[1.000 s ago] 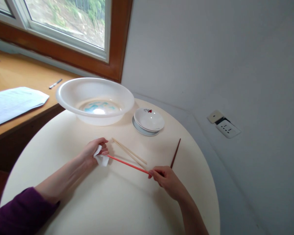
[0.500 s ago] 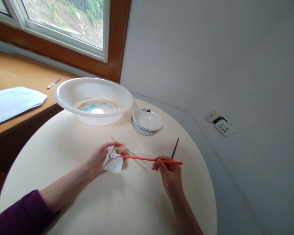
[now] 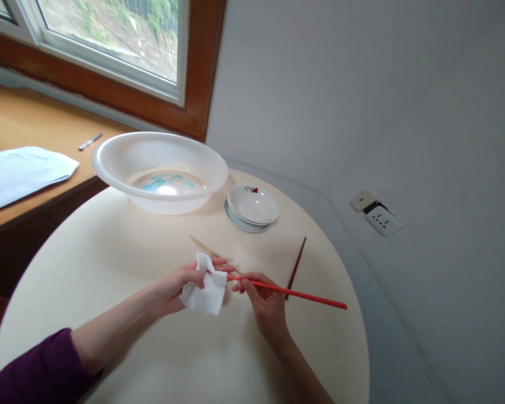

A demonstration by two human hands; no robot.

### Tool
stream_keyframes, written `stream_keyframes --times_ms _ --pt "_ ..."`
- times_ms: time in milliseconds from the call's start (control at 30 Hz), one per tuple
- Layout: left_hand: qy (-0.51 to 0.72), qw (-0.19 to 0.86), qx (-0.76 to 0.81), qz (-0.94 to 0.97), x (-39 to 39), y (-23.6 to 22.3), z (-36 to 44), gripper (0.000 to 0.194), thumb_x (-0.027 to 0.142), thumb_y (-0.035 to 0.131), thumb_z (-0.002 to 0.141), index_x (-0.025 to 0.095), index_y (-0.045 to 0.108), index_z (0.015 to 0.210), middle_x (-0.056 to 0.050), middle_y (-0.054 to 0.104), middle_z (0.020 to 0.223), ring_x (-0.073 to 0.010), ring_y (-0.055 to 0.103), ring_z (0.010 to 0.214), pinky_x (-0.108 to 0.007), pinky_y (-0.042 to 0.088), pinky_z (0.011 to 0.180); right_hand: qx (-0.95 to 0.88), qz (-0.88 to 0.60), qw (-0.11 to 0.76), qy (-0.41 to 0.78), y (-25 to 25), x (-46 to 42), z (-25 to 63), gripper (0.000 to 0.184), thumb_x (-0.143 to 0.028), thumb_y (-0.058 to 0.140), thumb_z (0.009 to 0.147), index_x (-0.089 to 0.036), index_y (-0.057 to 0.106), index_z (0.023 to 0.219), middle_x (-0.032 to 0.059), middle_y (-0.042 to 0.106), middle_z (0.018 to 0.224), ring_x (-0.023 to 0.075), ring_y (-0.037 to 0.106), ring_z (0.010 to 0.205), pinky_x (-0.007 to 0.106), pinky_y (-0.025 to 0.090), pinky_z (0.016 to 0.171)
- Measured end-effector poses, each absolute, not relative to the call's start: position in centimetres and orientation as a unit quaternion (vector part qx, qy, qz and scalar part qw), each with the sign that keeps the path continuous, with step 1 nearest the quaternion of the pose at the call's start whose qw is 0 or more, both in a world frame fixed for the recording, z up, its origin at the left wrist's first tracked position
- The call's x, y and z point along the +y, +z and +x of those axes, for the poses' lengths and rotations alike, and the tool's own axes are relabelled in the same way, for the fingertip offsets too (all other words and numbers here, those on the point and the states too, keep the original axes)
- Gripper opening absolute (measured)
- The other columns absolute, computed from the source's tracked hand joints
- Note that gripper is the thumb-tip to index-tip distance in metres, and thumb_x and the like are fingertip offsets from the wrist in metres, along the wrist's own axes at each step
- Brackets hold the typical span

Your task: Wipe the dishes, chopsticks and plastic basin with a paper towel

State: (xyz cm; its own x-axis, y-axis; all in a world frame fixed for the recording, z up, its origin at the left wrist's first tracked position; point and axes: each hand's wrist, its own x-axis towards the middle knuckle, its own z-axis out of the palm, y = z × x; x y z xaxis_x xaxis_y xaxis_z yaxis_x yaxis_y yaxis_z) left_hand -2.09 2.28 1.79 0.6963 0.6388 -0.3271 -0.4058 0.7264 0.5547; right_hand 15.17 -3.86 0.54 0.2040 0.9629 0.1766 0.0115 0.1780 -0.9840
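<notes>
A white tissue (image 3: 206, 293) is held in my left hand (image 3: 172, 292), pinched under the thumb and draping down over the palm side. The left end of a red chopstick (image 3: 307, 295) goes in at the tissue, so its tip is hidden. My right hand (image 3: 267, 308) grips this chopstick between thumb and fingers, close to the tissue, and the rest of it sticks out to the right. Light wooden chopsticks (image 3: 204, 247) lie on the table behind my left hand, partly covered by it. Beyond my right hand rests a dark brown chopstick (image 3: 295, 268).
A large translucent basin (image 3: 160, 203) stands at the back left of the round cream table (image 3: 88, 252). Beside it is a small stack of white dishes (image 3: 255, 205). On the wooden desk (image 3: 37, 120) at left lie papers (image 3: 21, 174) and a pen (image 3: 90, 141).
My left hand has moved slightly right with the tissue. My right hand has shifted left, nearer to the tissue, and more of the red chopstick now extends to its right, tilted downward.
</notes>
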Motion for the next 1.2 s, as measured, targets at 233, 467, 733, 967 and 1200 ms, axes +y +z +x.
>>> stream_keyframes --times_ms 233,467,733,967,1200 --pt "0.278 0.873 0.299 0.267 2.0 2.5 -2.1 0.053 -0.001 0.051 0.047 0.013 0.069 0.095 -0.006 0.073 0.095 -0.0198 0.065 0.081 -0.026 0.050 0.066 -0.499 -0.527 0.596 0.345 1.0 -3.6 16.1 0.017 -0.033 0.062 0.078 -0.017 0.064 0.078 0.0033 0.069 0.063 0.0150 0.064 0.060 0.028 0.052 0.060" --pt "0.282 0.860 0.333 0.266 2.2 2.3 -2.2 0.051 0.000 0.052 0.045 0.013 0.069 0.091 -0.006 0.073 0.086 -0.0182 0.063 0.070 -0.025 0.048 0.059 -0.500 -0.539 0.613 0.288 0.5 -3.4 17.1 0.021 -0.037 0.060 0.081 -0.017 0.061 0.079 0.0024 0.066 0.060 0.0149 0.063 0.057 0.028 0.051 0.056" --pt "0.288 0.868 0.328 0.238 2.5 2.3 -2.2 0.045 0.004 0.052 0.048 0.012 0.070 0.089 -0.007 0.073 0.092 -0.0197 0.063 0.080 -0.026 0.049 0.068 -0.565 -0.488 0.599 0.289 0.7 -4.0 16.5 0.034 -0.044 0.035 0.093 -0.020 0.047 0.072 0.0008 0.059 0.064 0.0139 0.061 0.061 0.029 0.050 0.064" --pt "0.275 0.868 0.315 0.268 1.9 1.9 -2.2 0.039 0.006 0.068 0.059 0.014 0.066 0.097 -0.008 0.072 0.085 -0.0194 0.066 0.073 -0.028 0.049 0.070 -0.652 -0.514 0.460 0.313 0.2 -5.0 15.1 0.031 -0.040 0.035 0.092 -0.021 0.043 0.068 -0.0073 0.039 0.046 0.0072 0.035 0.036 0.019 0.027 0.037" --pt "0.223 0.897 0.270 0.271 0.3 1.9 -1.4 0.039 0.026 0.075 0.066 0.018 0.067 0.103 -0.009 0.072 0.091 -0.0205 0.066 0.081 -0.030 0.048 0.075 -0.719 -0.558 0.352 0.218 0.9 -4.7 13.8 0.027 -0.026 0.032 0.090 -0.019 0.050 0.071 0.0025 0.057 0.063 0.0136 0.054 0.057 0.024 0.038 0.054"
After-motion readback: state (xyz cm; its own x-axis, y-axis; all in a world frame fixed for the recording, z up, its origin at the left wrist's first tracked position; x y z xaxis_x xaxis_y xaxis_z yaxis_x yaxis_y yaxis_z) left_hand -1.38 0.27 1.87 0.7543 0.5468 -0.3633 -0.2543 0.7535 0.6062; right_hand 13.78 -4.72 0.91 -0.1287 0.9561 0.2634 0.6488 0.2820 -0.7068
